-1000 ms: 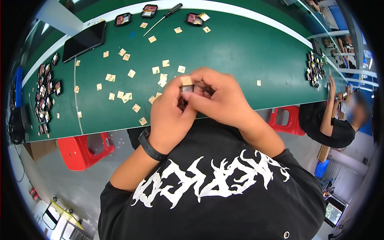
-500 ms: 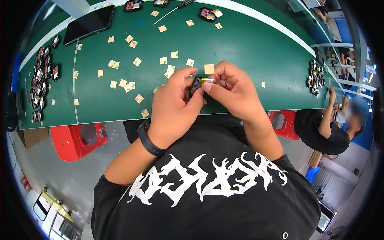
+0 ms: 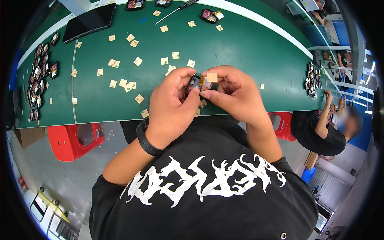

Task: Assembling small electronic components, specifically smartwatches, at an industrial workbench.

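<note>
Nearest to the camera, the two hands meet just above the near edge of the green bench [image 3: 248, 52]. The left hand [image 3: 170, 106] has its grip closed on a small dark module [image 3: 193, 83], thumb and fingers pinching it from the sides. The right hand [image 3: 234, 94] has its grip closed on a small tan square pad [image 3: 212, 77], held at the fingertips and touching the top of the module (a bit of yellow shows between them, I cannot tell what it is).

I judge that the step in hand is the placing of the pad on the module: the two are already in contact but the pad does not look pressed flat. The next move seems to call for careful alignment of the edges and then firm pressure from the thumb, while the left hand keeps the module steady.

Farther on the bench lie many loose tan squares [image 3: 138, 61]. At the far left edge stands a row of dark modules [image 3: 39, 76], and beyond them a black tablet [image 3: 90, 22] and a screwdriver [image 3: 176, 8].
</note>
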`<state>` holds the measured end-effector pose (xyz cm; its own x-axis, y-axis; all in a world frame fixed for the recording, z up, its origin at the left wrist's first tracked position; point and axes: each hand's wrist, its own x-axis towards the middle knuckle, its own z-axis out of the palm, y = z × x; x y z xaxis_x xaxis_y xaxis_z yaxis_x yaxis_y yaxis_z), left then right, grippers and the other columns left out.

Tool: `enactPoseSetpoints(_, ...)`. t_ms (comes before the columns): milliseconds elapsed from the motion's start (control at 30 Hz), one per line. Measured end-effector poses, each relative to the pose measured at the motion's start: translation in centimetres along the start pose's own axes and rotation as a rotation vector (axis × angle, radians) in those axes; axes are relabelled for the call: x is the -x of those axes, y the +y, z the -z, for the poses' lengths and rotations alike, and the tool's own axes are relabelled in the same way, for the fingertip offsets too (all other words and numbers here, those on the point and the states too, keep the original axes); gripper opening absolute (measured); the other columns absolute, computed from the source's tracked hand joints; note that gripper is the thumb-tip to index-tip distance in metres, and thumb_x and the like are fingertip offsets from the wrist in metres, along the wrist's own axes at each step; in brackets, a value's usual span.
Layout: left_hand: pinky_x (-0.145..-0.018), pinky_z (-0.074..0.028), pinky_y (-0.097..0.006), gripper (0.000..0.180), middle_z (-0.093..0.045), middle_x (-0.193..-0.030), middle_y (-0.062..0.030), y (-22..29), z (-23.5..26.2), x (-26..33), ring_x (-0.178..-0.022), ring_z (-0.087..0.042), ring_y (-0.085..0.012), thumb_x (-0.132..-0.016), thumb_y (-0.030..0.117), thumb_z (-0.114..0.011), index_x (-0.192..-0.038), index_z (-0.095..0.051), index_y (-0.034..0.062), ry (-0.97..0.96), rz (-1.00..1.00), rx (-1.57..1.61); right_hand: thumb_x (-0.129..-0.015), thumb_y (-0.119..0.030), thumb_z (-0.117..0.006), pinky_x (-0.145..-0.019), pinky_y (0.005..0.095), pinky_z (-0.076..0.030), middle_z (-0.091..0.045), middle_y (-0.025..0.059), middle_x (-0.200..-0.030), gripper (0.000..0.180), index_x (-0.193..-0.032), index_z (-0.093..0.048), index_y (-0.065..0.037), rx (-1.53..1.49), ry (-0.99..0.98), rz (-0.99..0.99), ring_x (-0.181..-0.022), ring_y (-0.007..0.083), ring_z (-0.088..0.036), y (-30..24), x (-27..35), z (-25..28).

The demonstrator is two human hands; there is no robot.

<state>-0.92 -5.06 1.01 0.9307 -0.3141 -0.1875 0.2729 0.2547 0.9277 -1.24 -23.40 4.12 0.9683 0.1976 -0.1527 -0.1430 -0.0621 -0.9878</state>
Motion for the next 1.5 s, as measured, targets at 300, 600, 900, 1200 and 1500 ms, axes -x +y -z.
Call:
enactPoseSetpoints(300,-0.081,-0.060,-0.028,0.040,-0.065,-0.119,-0.0123,-0.5,0.1,0.0,-0.102,-0.064,-0.0121,-0.098,-0.008,-0.056,-0.137,-0.049,-0.0041,-0.040,-0.084,-0.046,-0.081,-0.008,-0.086,-0.054,0.0279,-0.047,-0.068,0.0056,-0.074,0.019,-0.090,-0.072,0.000,0.603,0.088,0.322,-0.061,0.0103,-0.060,-0.8,-0.6,0.7)
enactPoseSetpoints(600,-0.073,-0.055,-0.023,0.038,-0.066,-0.121,-0.0086,-0.4,0.5,-0.1,-0.096,-0.065,-0.0091,-0.100,-0.005,-0.054,-0.137,-0.052,-0.0010,-0.041,-0.064,-0.074,-0.086,-0.007,-0.081,-0.058,0.0283,-0.050,-0.071,0.0094,-0.082,0.013,-0.094,-0.075,0.001,0.526,0.072,0.112,-0.065,0.0133,-0.065,-1.9,0.2,-0.1)
enactPoseSetpoints(900,-0.071,-0.049,-0.021,0.028,-0.069,-0.098,-0.0032,0.1,0.2,-0.3,-0.081,-0.059,-0.0039,-0.098,-0.004,-0.055,-0.124,-0.066,-0.0017,-0.004,-0.035,-0.050,-0.087,-0.004,-0.078,-0.059,0.0287,-0.050,-0.070,0.0095,-0.083,0.010,-0.097,-0.078,-0.001,0.526,0.029,0.237,-0.067,0.0167,-0.065,-1.5,-0.2,0.2)
enactPoseSetpoints(1200,-0.081,-0.055,-0.025,0.035,-0.068,-0.118,-0.0062,0.2,1.0,-0.3,-0.097,-0.066,-0.0099,-0.102,-0.002,-0.052,-0.137,-0.059,-0.0013,-0.093,0.050,-0.152,-0.085,-0.003,-0.081,-0.061,0.0267,-0.048,-0.068,0.0072,-0.082,0.010,-0.092,-0.077,0.002,0.429,0.030,0.060,-0.070,0.0109,-0.062,-1.4,-0.7,0.6)
enactPoseSetpoints(1500,-0.074,-0.050,-0.023,0.028,-0.070,-0.104,-0.0038,0.1,1.4,-0.4,-0.088,-0.063,-0.0078,-0.103,0.003,-0.055,-0.129,-0.061,-0.0030,-0.110,0.045,0.032,-0.078,0.001,-0.086,-0.055,0.0252,-0.039,-0.061,0.0018,-0.077,0.017,-0.083,-0.069,0.003,0.455,0.099,0.114,-0.065,0.0058,-0.051,-1.8,-0.2,0.1)
